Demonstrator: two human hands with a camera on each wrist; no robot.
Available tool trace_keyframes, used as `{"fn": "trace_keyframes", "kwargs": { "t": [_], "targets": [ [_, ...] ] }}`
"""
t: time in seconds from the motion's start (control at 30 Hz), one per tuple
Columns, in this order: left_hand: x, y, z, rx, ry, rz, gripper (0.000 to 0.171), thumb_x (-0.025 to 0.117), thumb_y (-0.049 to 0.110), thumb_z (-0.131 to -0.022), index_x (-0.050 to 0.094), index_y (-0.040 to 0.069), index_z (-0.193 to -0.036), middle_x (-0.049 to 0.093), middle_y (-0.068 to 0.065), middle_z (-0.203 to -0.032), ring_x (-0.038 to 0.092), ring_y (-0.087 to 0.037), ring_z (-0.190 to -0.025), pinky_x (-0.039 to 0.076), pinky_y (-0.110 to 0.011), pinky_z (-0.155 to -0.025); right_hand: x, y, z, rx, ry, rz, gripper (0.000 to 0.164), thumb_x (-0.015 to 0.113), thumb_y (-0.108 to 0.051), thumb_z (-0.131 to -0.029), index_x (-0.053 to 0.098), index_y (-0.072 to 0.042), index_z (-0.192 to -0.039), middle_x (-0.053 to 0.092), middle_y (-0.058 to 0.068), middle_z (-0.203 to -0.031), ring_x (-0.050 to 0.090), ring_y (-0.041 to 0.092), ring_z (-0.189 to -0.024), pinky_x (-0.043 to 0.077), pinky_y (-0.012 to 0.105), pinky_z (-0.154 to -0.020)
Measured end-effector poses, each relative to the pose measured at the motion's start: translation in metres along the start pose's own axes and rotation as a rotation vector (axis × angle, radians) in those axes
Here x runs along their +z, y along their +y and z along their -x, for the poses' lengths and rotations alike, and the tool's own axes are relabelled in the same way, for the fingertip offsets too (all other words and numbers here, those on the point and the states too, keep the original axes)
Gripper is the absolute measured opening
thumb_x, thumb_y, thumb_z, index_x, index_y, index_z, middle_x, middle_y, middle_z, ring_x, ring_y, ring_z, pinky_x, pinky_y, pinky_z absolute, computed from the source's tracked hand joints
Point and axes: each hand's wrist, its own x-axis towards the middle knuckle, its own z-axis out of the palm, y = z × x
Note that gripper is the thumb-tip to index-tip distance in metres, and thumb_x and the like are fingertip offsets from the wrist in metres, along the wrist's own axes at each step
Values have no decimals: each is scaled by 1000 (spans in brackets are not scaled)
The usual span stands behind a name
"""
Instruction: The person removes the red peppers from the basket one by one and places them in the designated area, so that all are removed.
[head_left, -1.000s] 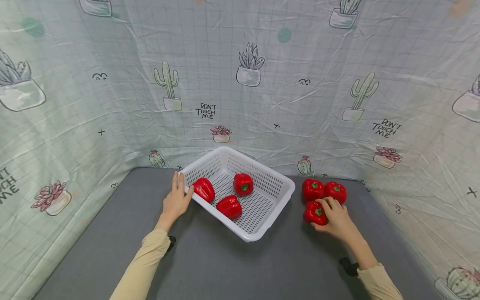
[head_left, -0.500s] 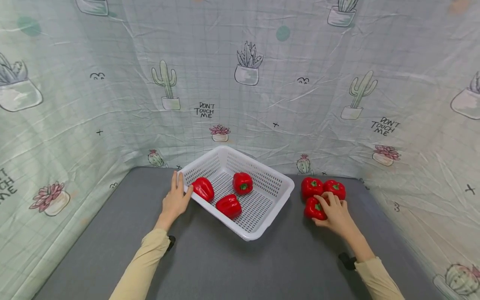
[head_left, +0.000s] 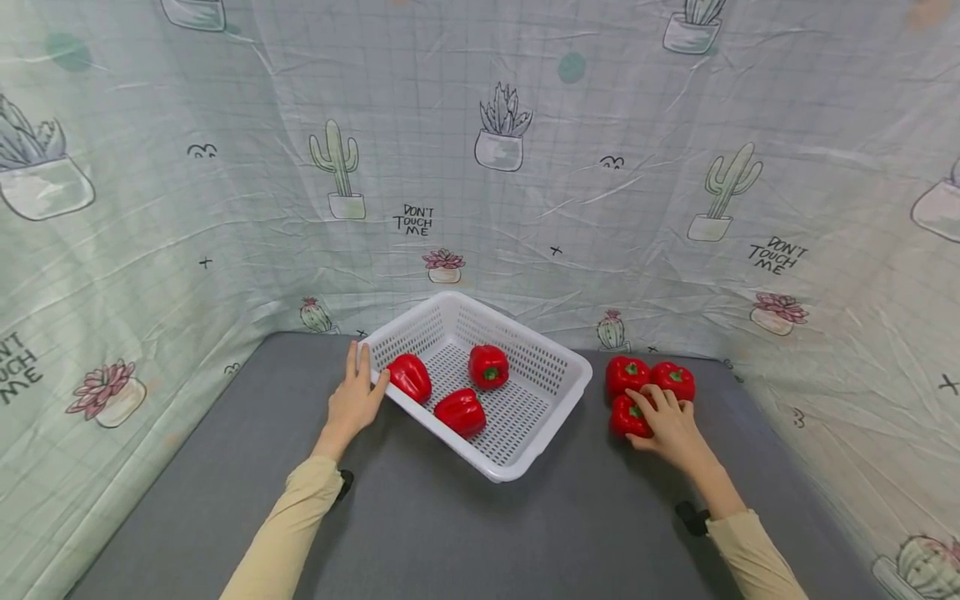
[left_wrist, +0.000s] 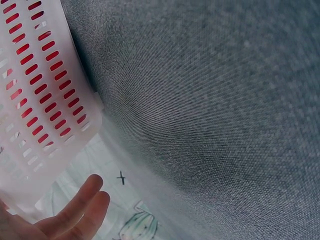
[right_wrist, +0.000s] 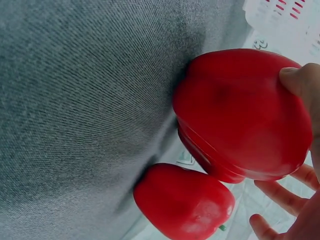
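Note:
My left hand (head_left: 352, 406) rests at the left corner of a white perforated plastic basket (head_left: 540, 454), its thumb at the rim and its fingers straight along the outside. Those extended fingers (left_wrist: 82, 212) also show below the basket wall in the left wrist view. On the right, my right hand (head_left: 671, 429) holds a red bell pepper (head_left: 624, 419) between thumb and fingers; the thumb (right_wrist: 298, 80) lies on its side in the right wrist view. Just behind it on the table are two more red bell peppers, one to the left (head_left: 625, 372) and one to the right (head_left: 675, 377).
Inside the basket lie three red bell peppers, at left (head_left: 409, 377), front (head_left: 461, 412) and back (head_left: 488, 367). A cactus-print curtain (head_left: 525, 208) hangs behind and on both sides of the grey table (head_left: 495, 542).
My right hand and the bell pepper it holds have shifted slightly back, closer to the two peppers behind. The left hand and basket have stayed in place.

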Motion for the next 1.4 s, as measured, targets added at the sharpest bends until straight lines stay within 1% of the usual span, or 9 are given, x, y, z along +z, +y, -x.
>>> {"fn": "trace_keyframes", "kwargs": {
  "t": [0.13, 0.33, 0.53, 0.67, 0.77, 0.9, 1.13, 1.4],
  "targets": [
    [-1, 1, 0, -1, 3, -1, 69, 32, 45, -92, 8, 5, -144, 1, -15, -150, 57, -41, -93, 46, -54, -70, 1, 3, -1, 4, 1, 1, 67, 79, -25, -60, 52, -6, -119, 49, 16, -106, 45, 34, -96, 34, 53, -68],
    [0, 2, 0, 2, 4, 3, 69, 32, 45, -92, 8, 4, -144, 1, -16, -150, 57, -41, -93, 46, -54, -71, 1, 3, 0, 39, -45, -7, 63, 78, -25, -62, 52, -8, -117, 47, 16, -112, 43, 35, -101, 33, 55, -70],
    [1, 1, 1, 2, 6, 8, 69, 31, 46, -93, 9, 5, -144, 1, -16, -150, 58, -40, -92, 46, -54, -70, -2, 3, 0, 82, -66, -16, 69, 81, -28, -58, 50, -8, -117, 43, 20, -114, 37, 38, -106, 33, 58, -72],
    [2, 1, 1, 2, 3, 8, 70, 30, 46, -93, 9, 5, -144, 1, -16, -150, 58, -40, -93, 46, -55, -71, -1, 5, 1, 102, -75, -14, 73, 83, -26, -56, 49, -9, -118, 43, 19, -112, 37, 38, -106, 33, 58, -72],
    [2, 1, 1, 1, 2, 8, 70, 30, 47, -93, 8, 5, -144, 1, -16, -150, 57, -41, -93, 45, -55, -72, -1, 7, 1, 114, -99, -13, 74, 82, -25, -57, 48, -10, -120, 43, 19, -114, 37, 38, -105, 33, 58, -72],
    [1, 1, 1, 1, 2, 13, 69, 30, 46, -93, 8, 5, -144, 1, -15, -150, 57, -41, -91, 44, -56, -71, -2, 8, 2, 115, -103, -21, 71, 82, -24, -58, 48, -10, -119, 44, 18, -114, 38, 38, -103, 33, 59, -72],
    [0, 1, 1, 7, 13, 21, 69, 33, 44, -93, 9, 5, -144, 2, -16, -150, 58, -41, -87, 44, -56, -69, -3, 10, 5, 102, -74, -53, 66, 81, -24, -58, 50, -11, -115, 45, 16, -112, 38, 36, -100, 32, 58, -71],
    [0, 0, 1, 13, 16, 26, 69, 34, 44, -93, 10, 5, -144, 2, -16, -150, 58, -40, -84, 45, -54, -66, -4, 12, 5, 96, -88, -69, 64, 80, -26, -60, 49, -15, -116, 44, 14, -116, 38, 36, -102, 32, 58, -71]
  ]
}}
